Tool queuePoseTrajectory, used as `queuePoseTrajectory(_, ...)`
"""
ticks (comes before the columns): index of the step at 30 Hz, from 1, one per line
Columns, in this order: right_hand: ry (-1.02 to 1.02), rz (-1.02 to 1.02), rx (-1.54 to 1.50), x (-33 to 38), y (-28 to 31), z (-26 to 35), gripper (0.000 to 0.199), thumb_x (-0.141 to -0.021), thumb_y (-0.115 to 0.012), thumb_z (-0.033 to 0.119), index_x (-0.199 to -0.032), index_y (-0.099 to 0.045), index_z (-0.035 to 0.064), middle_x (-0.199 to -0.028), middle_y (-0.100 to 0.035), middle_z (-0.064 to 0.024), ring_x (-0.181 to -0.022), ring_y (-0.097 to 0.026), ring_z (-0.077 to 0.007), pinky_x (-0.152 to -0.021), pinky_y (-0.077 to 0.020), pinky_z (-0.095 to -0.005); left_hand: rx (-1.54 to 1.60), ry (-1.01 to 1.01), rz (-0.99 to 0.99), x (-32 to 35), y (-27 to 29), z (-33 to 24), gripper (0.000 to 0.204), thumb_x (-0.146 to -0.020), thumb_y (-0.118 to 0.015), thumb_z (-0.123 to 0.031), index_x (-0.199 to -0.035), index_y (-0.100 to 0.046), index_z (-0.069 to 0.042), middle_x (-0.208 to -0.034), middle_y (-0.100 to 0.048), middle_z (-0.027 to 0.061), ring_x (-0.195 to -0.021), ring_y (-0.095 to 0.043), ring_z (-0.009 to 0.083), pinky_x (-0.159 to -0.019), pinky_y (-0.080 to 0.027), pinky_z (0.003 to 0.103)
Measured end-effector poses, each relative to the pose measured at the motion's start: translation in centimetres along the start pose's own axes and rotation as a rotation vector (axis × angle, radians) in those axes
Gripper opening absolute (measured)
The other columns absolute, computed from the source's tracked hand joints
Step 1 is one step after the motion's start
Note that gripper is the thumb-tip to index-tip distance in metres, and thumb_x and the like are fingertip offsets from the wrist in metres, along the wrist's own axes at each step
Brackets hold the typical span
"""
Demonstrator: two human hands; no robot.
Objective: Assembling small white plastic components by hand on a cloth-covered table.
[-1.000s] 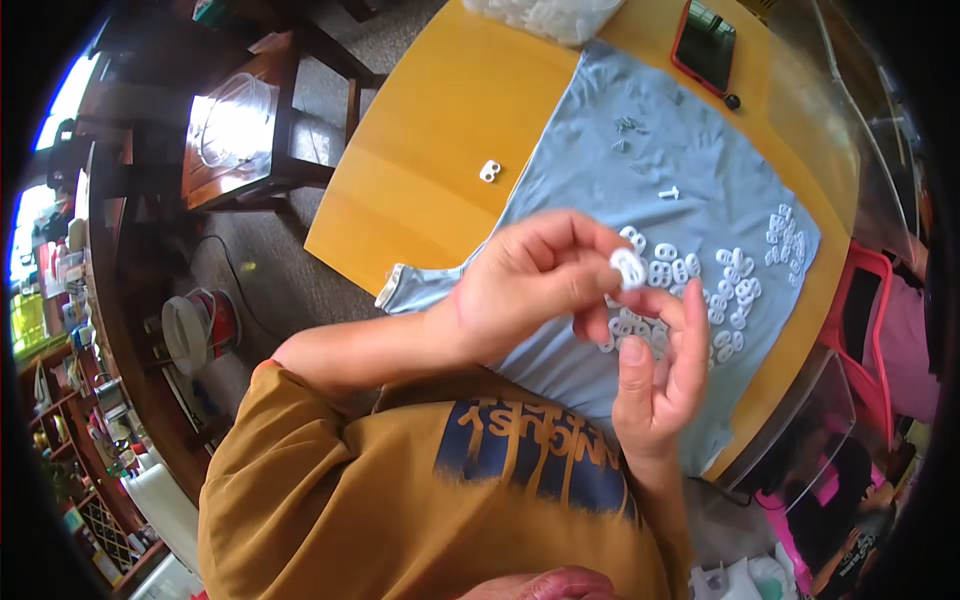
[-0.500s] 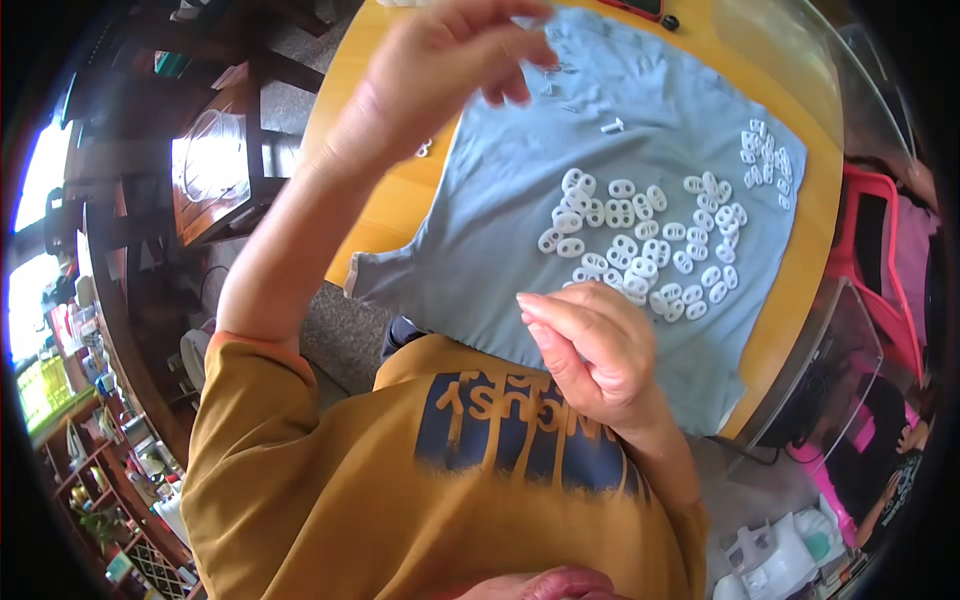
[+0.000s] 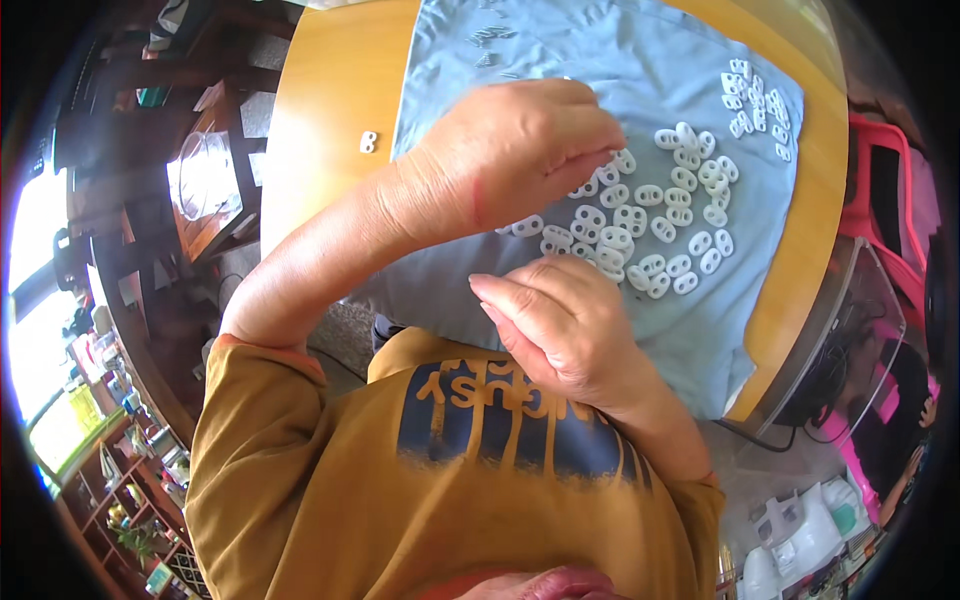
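dozens of small white plastic two-hole pieces (image 3: 640, 225) lie mid-frame on the blue cloth (image 3: 560, 60) over the bench (image 3: 320, 110), left hand (image 3: 520, 150) pinching down among them, right hand (image 3: 565, 325) curled shut on nothing visible; they look light, hard and slippery, best nipped by the edges.

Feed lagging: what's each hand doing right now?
Left hand: fingers pinched together over the white pieces; hold unclear.
Right hand: curled closed; contents hidden.
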State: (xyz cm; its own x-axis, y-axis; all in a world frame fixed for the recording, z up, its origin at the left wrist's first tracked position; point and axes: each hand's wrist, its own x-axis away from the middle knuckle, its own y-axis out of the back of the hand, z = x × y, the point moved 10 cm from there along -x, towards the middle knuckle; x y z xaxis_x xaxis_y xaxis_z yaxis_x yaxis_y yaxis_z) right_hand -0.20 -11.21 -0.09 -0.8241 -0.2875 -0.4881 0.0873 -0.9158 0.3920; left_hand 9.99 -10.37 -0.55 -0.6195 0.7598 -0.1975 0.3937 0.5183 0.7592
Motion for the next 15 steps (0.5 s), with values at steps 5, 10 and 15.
queuePoseTrajectory(5, 0.005, -0.050, 0.161, 0.4, 0.6, -0.3, 0.027, -0.063, -0.063, 0.003, -0.090, -0.061, 0.0023, -0.070, -0.052, -0.0047, -0.064, -0.053, -0.0209, -0.056, -0.0442, -0.0314, -0.144, 0.031, 0.085, 0.7, -0.7, -0.2, 0.011, -0.077, -0.063, -0.008, -0.087, -0.061, -0.004, -0.083, -0.056, 0.0083, -0.072, -0.057, 0.0271, -0.062, -0.047, 0.034)
queuePoseTrajectory(10, -0.002, -0.022, 0.144, 0.3, 0.7, -0.2, 0.027, -0.064, -0.063, 0.006, -0.091, -0.061, 0.0019, -0.070, -0.051, -0.0045, -0.062, -0.052, -0.0207, -0.056, -0.0428, -0.0320, -0.137, 0.069, 0.121, 0.7, -0.5, 0.0, 0.011, -0.076, -0.064, -0.010, -0.085, -0.061, -0.005, -0.081, -0.055, 0.0090, -0.072, -0.057, 0.0272, -0.062, -0.047, 0.035)
queuePoseTrajectory(15, -0.008, -0.019, 0.150, 0.4, 0.6, -0.1, 0.028, -0.065, -0.063, 0.007, -0.092, -0.061, 0.0025, -0.071, -0.052, -0.0045, -0.063, -0.052, -0.0207, -0.057, -0.0425, -0.0320, -0.140, 0.073, 0.066, -0.1, -1.5, -0.6, 0.013, -0.077, -0.064, -0.014, -0.087, -0.060, -0.005, -0.083, -0.054, 0.0088, -0.074, -0.057, 0.0273, -0.063, -0.047, 0.035)
